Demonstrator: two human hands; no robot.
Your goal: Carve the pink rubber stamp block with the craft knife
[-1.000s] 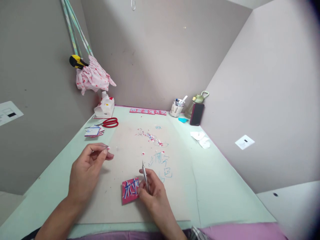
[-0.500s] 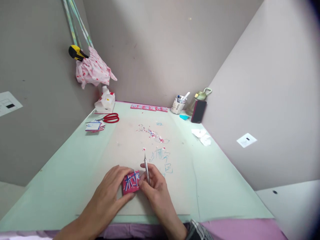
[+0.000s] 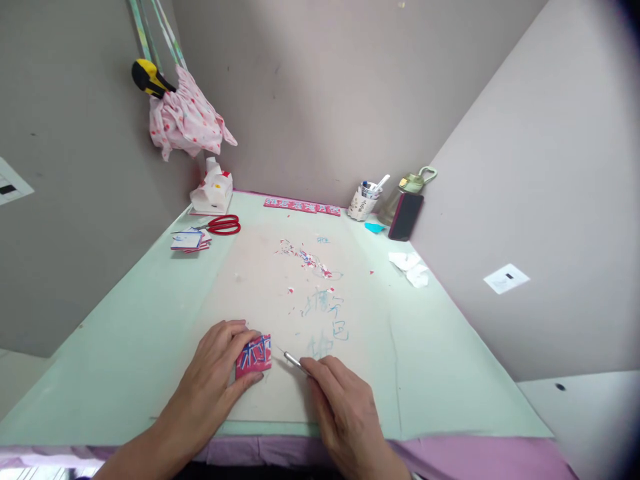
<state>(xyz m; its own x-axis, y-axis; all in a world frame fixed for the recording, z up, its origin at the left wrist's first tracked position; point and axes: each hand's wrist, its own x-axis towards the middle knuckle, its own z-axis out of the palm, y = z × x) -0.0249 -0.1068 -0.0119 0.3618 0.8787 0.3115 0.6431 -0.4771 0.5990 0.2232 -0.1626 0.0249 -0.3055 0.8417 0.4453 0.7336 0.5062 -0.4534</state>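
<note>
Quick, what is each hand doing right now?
Left hand: open, fingers resting on the red paper square, pinning it to the mat.
Right hand: closed around a thin craft knife, tip beside the square.

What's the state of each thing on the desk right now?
left hand: flat on the desk, fingers pinning the red card
red card: lying flat, partly cut, held at its left edge
right hand: gripping the craft knife
craft knife: tilted low, tip pointing toward the card, apart from it
scissors: closed, lying flat
card stack: piled, untouched
pen cup: upright, pens inside
phone: leaning upright against the wall
paper scraps: scattered loose
</note>
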